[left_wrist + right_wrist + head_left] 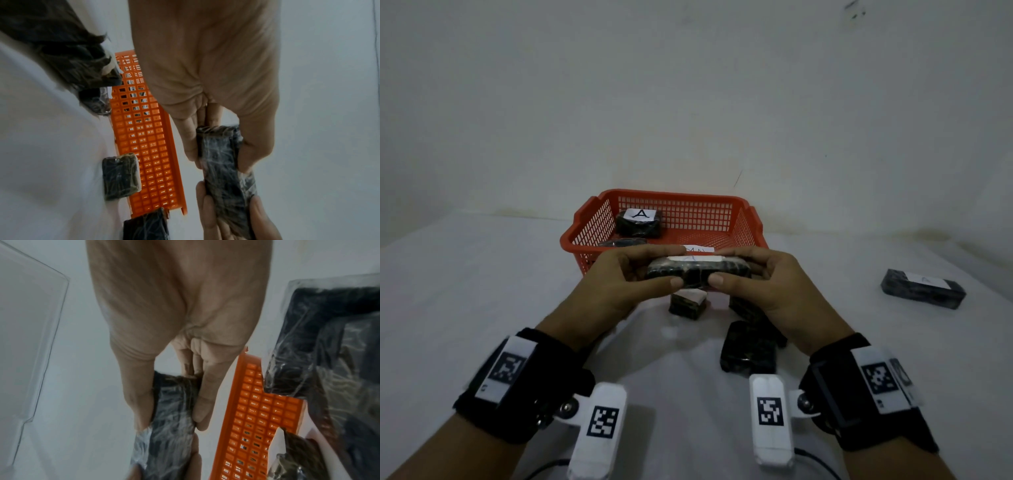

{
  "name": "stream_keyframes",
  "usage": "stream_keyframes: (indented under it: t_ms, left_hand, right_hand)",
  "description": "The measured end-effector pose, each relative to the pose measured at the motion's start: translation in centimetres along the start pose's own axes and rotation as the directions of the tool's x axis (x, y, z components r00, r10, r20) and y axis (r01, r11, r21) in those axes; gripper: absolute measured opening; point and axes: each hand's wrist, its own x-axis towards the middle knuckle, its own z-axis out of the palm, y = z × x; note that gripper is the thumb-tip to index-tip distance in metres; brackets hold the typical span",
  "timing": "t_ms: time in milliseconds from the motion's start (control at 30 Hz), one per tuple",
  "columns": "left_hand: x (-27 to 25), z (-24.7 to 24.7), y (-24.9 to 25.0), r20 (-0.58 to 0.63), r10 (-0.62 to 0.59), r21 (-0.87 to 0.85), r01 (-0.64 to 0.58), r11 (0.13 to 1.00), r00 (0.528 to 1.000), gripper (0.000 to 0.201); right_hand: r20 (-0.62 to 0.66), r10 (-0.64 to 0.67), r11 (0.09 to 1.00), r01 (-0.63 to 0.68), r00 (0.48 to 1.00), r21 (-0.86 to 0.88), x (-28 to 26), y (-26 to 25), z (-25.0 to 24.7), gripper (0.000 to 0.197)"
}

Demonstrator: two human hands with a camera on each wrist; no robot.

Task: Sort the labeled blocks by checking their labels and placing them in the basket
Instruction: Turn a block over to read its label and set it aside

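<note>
Dim, flat, grey light with soft shadows; wide-angle bending at edges, wrist views blurred close up.

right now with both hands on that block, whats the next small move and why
Probably tilt the held block toward the face to read it: the left hand and right hand hold it level in front of the red basket, so its white label shows edge-on and unreadable.

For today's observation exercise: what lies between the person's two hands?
A dark wrapped block with a white label on top; the left hand and right hand each grip one end. The head view shows it best.
</note>
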Motion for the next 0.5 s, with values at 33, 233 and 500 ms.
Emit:
stream_keyframes:
  t_ms: [33,233,500]
  left_hand:
    - [0.0,0.1,0.1,-0.014,0.012,0.007,-0.012,1.000,1.000,0.050]
    - [0.0,0.5,0.1,-0.051,0.073,-0.034,-0.074,0.997,0.996,0.058]
    - [0.2,1.0,-0.3,0.020,-0.028,-0.110,0.030,0.993,0.999,0.065]
  right_hand:
    - [-0.003,-0.005,1.000,0.005,1.000,-0.003,0.0,0.0,0.0,0.039]
    - [0.097,0.103,0.973,-0.120,0.990,0.199,0.2,0.1,0.8,0.053]
    - [-0.001,0.117,0.954,-0.112,0.993,0.277,0.2,0.5,1.7,0.024]
